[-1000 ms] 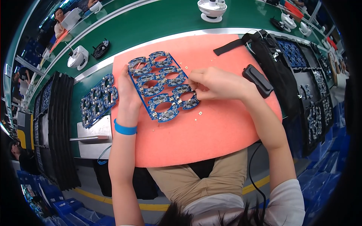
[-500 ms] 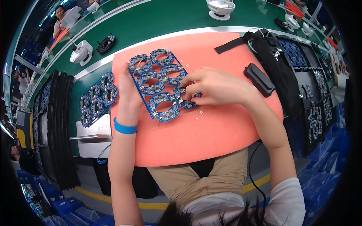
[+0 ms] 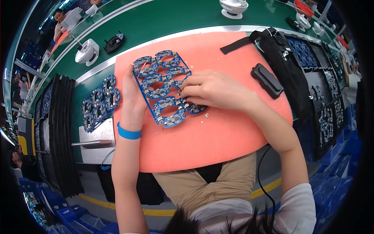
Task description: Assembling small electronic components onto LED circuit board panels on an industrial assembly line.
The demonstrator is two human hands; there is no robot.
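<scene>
A blue circuit-board panel [image 3: 168, 82] of six ring-shaped boards is held, somewhat tilted, over the pink foam mat [image 3: 187, 146]. Its 9 o'clock edge is gripped by the left hand [image 3: 131, 90], whose fingers are mostly hidden beneath. Over its 4 o'clock ring, the right hand [image 3: 216, 89] is curled with fingertips drawn together; whether anything is pinched there cannot be told. All six rings appear joined, and attention seems given to that one ring; how many have been dealt with cannot be judged. Small pale pieces [image 3: 207, 115] are scattered on the mat, two of them near 4 o'clock. Farther out, a second panel [image 3: 103, 102] is left untouched near 9 o'clock, a metal plate [image 3: 107, 132] is set at 8 o'clock and a black case [image 3: 267, 81] at 3 o'clock. More boards are held in black trays [image 3: 317, 76] beyond the case.
</scene>
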